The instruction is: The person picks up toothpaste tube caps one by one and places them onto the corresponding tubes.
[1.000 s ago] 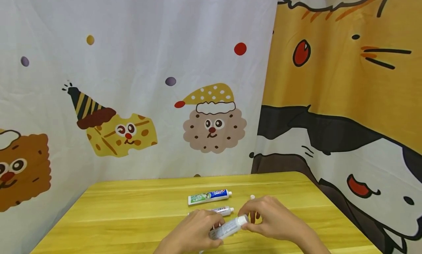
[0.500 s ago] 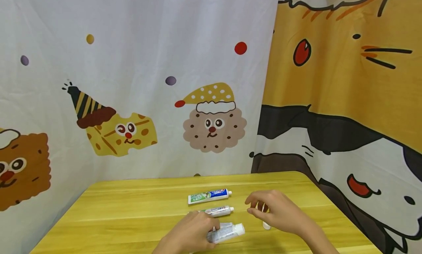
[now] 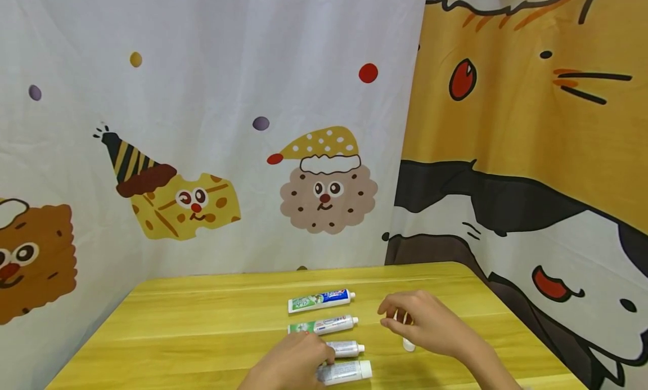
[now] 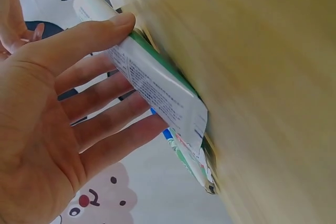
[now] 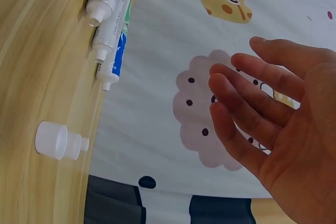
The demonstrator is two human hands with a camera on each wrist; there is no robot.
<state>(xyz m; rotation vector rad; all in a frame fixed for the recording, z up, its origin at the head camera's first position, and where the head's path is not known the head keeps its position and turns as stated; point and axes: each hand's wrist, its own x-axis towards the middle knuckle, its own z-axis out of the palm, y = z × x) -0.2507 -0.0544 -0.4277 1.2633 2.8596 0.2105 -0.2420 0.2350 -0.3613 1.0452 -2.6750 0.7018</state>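
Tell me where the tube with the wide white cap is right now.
The wide-capped tube is at the head view's bottom centre, partly hidden by the left hand, on the near side of a narrow-nozzled tube.

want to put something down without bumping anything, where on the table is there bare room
The table is bare left of the tubes and left hand, and right of the right hand, each out to the edge. The middle is crowded: four tubes, the nearest tube held, and white caps by the right hand.
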